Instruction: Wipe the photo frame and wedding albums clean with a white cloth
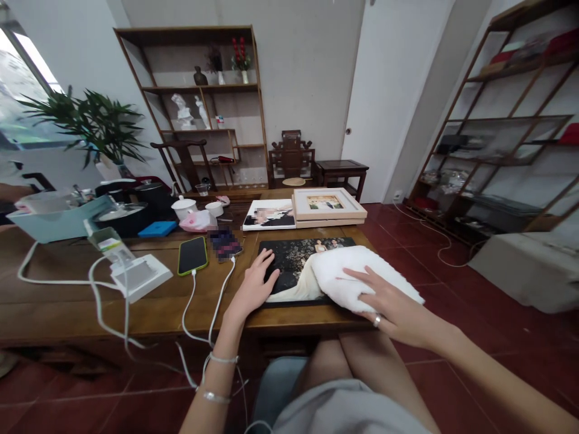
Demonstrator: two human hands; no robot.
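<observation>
A dark photo print [296, 259] lies flat near the front edge of the wooden table [136, 313]. My left hand [256, 283] rests open on its left edge, fingers spread. My right hand [384, 298], a ring on one finger, lies flat and open on a white folded towel [357, 274] that covers the print's right part.
Behind the print lie another photo [270, 214] and stacked light frames [328, 207]. A phone [192, 254] on a white cable, a white box [140, 274], cups and a teal tray [58, 220] sit to the left. Shelves line the back wall and right side.
</observation>
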